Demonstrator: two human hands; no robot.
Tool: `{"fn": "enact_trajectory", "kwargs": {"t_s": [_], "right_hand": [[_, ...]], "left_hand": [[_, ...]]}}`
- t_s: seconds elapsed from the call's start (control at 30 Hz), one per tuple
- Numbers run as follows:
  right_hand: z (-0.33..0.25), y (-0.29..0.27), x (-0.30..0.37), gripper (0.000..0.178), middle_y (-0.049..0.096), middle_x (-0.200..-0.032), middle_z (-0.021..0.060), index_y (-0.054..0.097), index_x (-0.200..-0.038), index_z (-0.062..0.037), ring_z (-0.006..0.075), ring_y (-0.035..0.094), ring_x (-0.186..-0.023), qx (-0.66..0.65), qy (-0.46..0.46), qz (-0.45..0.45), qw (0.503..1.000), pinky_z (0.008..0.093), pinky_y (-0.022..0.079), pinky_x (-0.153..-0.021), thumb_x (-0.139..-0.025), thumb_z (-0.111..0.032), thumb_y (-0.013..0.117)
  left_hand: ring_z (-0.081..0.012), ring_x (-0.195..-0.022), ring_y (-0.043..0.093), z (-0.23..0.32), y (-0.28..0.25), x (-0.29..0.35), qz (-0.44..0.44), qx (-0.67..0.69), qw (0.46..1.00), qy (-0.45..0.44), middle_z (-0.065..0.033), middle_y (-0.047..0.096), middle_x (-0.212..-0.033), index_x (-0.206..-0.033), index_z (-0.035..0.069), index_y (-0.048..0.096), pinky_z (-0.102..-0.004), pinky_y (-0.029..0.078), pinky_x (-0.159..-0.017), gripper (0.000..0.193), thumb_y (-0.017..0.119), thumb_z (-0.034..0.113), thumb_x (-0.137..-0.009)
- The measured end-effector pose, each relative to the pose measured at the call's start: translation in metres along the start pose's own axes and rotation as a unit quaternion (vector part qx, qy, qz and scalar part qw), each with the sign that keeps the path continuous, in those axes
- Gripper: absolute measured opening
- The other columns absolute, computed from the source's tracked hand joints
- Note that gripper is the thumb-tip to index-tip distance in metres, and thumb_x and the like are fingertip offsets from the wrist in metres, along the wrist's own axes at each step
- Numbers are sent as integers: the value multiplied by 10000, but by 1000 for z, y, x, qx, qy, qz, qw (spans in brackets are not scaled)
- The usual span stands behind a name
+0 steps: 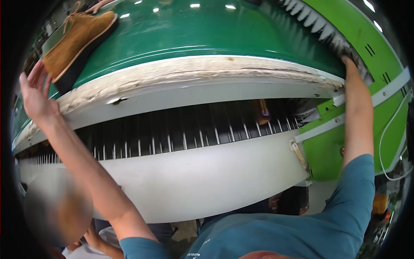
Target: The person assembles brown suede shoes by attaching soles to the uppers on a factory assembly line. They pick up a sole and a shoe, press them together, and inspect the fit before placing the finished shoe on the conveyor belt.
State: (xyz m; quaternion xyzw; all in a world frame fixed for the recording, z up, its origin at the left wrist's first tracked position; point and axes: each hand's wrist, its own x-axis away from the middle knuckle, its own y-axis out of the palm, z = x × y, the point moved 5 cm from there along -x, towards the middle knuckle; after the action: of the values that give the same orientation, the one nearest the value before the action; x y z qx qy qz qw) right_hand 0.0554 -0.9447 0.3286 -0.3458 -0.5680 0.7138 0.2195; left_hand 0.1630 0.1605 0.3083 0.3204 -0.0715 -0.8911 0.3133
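A tan suede lace-up shoe (75, 41) with a dark sole lies on the green belt (172, 30) at the far left. My left hand (39, 95) is raised beside its near end, fingers stretched and apart; whether they touch the shoe I cannot tell. At the far right my right arm reaches up to the strip curtain (315, 23) of a green machine. Only a small part of my right hand (348, 62) shows there, and its fingers are hidden.
A worn pale board edge (194, 71) runs along the belt. Below it lies a dark slatted conveyor (172, 134) carrying a brown item (262, 114), with a white panel (207, 177) in front. The green machine housing (336, 151) stands right. Another person's hand (98, 6) is near the shoe; someone sits lower left.
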Motion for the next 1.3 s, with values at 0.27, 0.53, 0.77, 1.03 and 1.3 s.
{"fn": "enact_trajectory", "kwargs": {"t_s": [0.27,0.53,0.77,1.03,1.3], "right_hand": [[-56,0,23,951,563,-1655,202,651,-1550,-66,363,492,-1540,-80,-38,-23,996,482,362,-1273,-919,-775,713],[-67,-16,56,854,655,-1512,241,644,-1534,-24,343,625,-1386,-387,-54,9,920,448,503,-1135,-938,-602,842],[-216,-82,243,404,720,-848,27,778,-984,-110,122,663,-693,-720,-38,-143,678,258,571,-592,-905,-476,931],[-231,-121,348,222,766,-1162,19,778,-1223,-90,137,716,-1048,-808,-228,-204,504,291,616,-970,-1011,-143,815],[-244,-111,407,607,714,-1325,54,565,-1566,-120,192,730,-1149,-837,-281,-226,411,380,613,-1036,-997,-24,752]], "left_hand": [[-301,-1233,729,-14,-1,-14,-30,-23,998,57,-210,781,-1285,-1253,-115,735,-423,557,-1097,542,435,331,-1185],[-242,-947,804,-9,32,17,30,-13,994,105,-170,830,-1047,-1057,-106,795,-345,640,-886,453,586,292,-1113],[-192,-760,769,29,5,56,126,-107,969,184,-120,817,-921,-1004,-48,813,-332,622,-728,401,639,309,-1059],[-169,-1050,724,64,109,257,-228,22,942,247,-81,746,-1180,-1267,35,755,-329,610,-913,380,870,250,-976],[-334,-1434,539,100,152,260,-383,-121,882,247,-174,472,-1619,-1663,71,398,-453,493,-1186,1145,1022,180,-709]]}}
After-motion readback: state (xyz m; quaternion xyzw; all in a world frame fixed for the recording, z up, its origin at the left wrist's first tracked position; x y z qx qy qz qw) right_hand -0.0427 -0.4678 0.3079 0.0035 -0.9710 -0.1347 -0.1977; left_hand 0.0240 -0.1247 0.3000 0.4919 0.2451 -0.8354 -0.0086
